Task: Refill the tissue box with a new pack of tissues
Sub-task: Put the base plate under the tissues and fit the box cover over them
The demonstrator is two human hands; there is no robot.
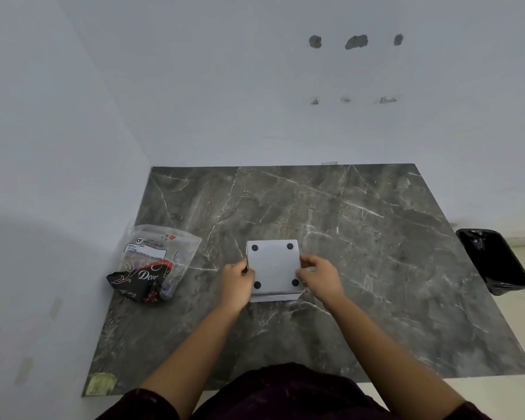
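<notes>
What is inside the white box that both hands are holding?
Cannot be seen. The white box lies upside down: only its base with four black pads shows. Both hands hold its sides.

The tissue box (273,268) lies with its underside up, so its opening and whatever is inside stay hidden. The left hand (236,281) covers part of its 9 o'clock edge and the right hand (319,275) its 3 o'clock edge; the fingertips on the far sides cannot be seen. At 9 o'clock the plastic pack (152,265) is crumpled, its small print too fine to read. Both arms are cut off by the bottom edge. The black bin (494,262) at 3 o'clock shows nothing legible inside.
</notes>
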